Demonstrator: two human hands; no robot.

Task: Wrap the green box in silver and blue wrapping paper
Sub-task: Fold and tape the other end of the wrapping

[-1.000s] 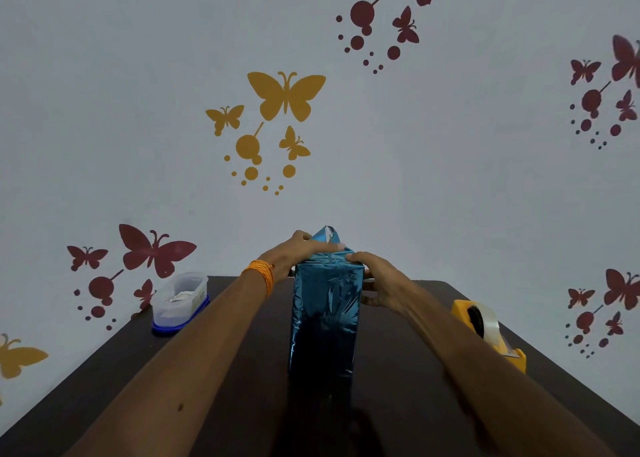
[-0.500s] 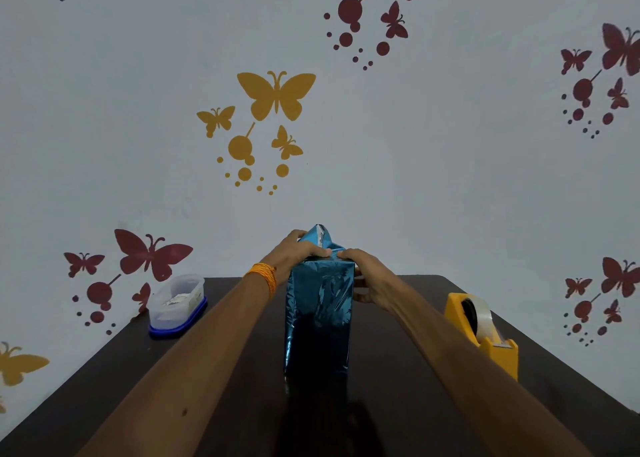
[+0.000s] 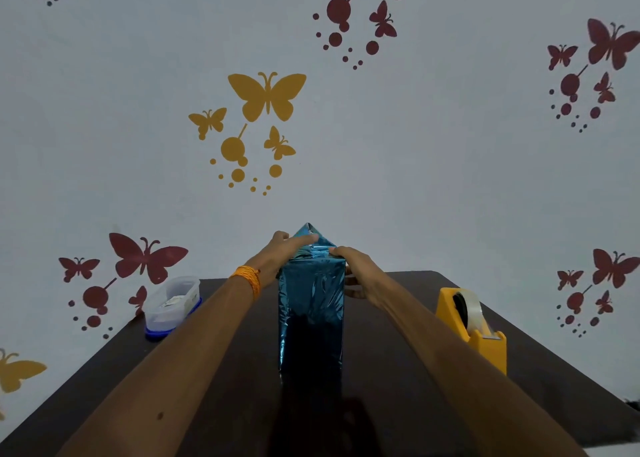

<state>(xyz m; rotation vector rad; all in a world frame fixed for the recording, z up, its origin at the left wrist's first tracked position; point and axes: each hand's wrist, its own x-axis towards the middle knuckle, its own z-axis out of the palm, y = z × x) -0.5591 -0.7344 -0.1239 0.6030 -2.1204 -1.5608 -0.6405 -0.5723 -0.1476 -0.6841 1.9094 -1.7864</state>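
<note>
The box (image 3: pixel 311 314) stands upright in the middle of the dark table, fully covered in shiny blue wrapping paper; no green shows. At its top a triangular paper flap (image 3: pixel 309 234) points up. My left hand (image 3: pixel 280 252), with an orange thread band on the wrist, lies flat over the top left edge and presses on the folded paper. My right hand (image 3: pixel 356 273) grips the top right edge and side of the box, thumb on the top corner. The far side of the box is hidden.
A yellow tape dispenser (image 3: pixel 474 321) with clear tape stands at the right of the table (image 3: pixel 221 380). A small clear plastic container with a blue lid (image 3: pixel 172 306) sits upside down at the far left corner. The wall with butterfly stickers rises behind.
The view has shifted slightly; the box and both hands stay at its top. My left fingers have slid further across the top fold, and the paper flap stands up more pointed.
</note>
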